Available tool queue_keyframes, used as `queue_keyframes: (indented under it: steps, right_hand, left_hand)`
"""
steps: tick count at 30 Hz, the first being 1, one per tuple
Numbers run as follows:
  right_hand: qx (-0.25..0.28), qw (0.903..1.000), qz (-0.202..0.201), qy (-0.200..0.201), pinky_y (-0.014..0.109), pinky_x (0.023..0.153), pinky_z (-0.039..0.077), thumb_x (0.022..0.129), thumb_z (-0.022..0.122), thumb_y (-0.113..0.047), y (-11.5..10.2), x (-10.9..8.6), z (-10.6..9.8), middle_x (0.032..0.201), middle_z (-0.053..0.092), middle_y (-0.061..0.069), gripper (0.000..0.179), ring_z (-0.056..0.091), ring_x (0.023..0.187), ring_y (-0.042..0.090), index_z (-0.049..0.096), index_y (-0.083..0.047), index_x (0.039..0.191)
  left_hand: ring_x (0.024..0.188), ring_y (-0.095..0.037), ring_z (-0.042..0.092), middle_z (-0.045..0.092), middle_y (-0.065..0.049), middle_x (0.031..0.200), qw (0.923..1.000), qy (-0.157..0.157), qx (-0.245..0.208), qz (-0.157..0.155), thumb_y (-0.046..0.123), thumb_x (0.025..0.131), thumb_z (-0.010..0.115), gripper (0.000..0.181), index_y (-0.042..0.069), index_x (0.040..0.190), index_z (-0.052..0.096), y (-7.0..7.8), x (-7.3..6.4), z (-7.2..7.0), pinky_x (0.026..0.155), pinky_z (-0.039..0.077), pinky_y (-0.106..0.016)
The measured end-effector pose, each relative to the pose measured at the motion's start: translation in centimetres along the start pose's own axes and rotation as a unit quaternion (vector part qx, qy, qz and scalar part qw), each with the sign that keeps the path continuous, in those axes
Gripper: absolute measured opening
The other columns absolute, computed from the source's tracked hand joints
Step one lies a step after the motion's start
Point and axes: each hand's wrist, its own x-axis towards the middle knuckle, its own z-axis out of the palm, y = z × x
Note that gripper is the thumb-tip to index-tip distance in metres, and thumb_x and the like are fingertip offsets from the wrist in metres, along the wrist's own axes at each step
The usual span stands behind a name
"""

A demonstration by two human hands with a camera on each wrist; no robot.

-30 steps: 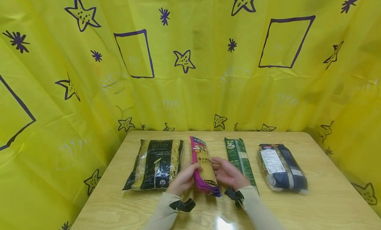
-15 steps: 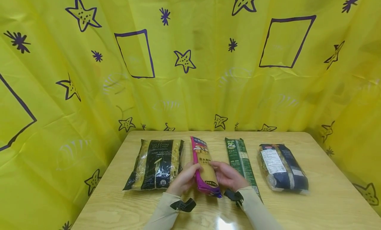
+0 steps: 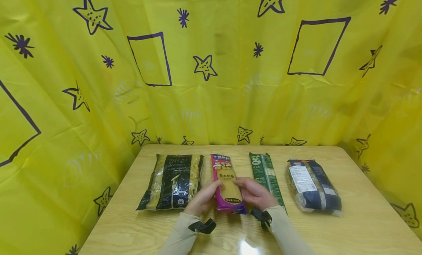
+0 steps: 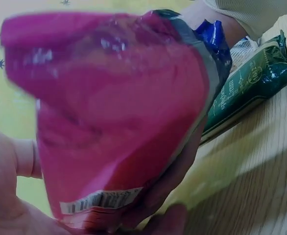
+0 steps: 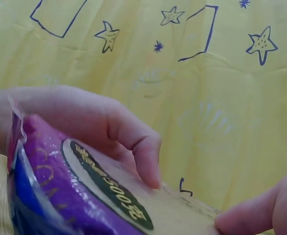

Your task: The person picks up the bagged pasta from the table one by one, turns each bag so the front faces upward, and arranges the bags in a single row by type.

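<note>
A pink and purple pack of pasta (image 3: 230, 187) with a yellow front is held between both hands at the middle of the table. My left hand (image 3: 202, 199) grips its left edge, thumb on the front. From the other side my right hand (image 3: 255, 193) holds the right edge, its thumb also over the front. The left wrist view shows the pack's pink underside (image 4: 119, 112) with a barcode, and fingers (image 4: 170, 188) beneath it. In the right wrist view the purple end (image 5: 60, 181) faces the camera, with the left thumb (image 5: 148, 161) bent down onto the pack.
On the wooden table (image 3: 132, 233), a large black pasta bag (image 3: 174, 183) lies left of the hands. A slim green pasta pack (image 3: 268, 178) lies just right, partly behind the right hand. Further right is a navy pack (image 3: 313, 185) with a white label. A yellow curtain (image 3: 224, 101) hangs behind.
The right hand's fingers have closed in on the pack's right edge, thumb now over its front. The pack has tilted slightly, its near end a little higher in the head view.
</note>
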Motion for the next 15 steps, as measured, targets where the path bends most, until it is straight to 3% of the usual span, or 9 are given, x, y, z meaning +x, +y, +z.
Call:
queue_keyframes:
  steps: [8, 15]
  right_hand:
    - [-0.053, 0.9967, -0.025, 0.056, 0.039, 0.106, 0.056, 0.107, 0.043, -0.004, -0.06, 0.09, -0.61, 0.127, 0.066, 0.010, 0.062, 0.067, 0.112, 0.017, 0.013, 0.014, 0.158]
    - [-0.071, 0.9947, -0.020, 0.071, 0.047, 0.113, 0.049, 0.106, 0.041, -0.005, 0.12, 0.16, -0.73, 0.141, 0.056, 0.020, 0.060, 0.062, 0.118, 0.021, 0.017, 0.013, 0.158]
  left_hand:
    - [0.098, -0.018, 0.063, 0.065, -0.013, 0.117, 0.9998, 0.014, 0.010, -0.004, 0.014, 0.092, 0.052, 0.053, -0.008, 0.140, 0.046, -0.05, 0.31, -0.09, 0.087, 0.058, -0.029]
    - [0.105, -0.022, 0.066, 0.065, -0.023, 0.129, 0.9998, 0.003, 0.020, -0.006, 0.012, 0.094, 0.051, 0.051, -0.012, 0.139, 0.046, -0.13, 0.28, -0.10, 0.099, 0.059, -0.042]
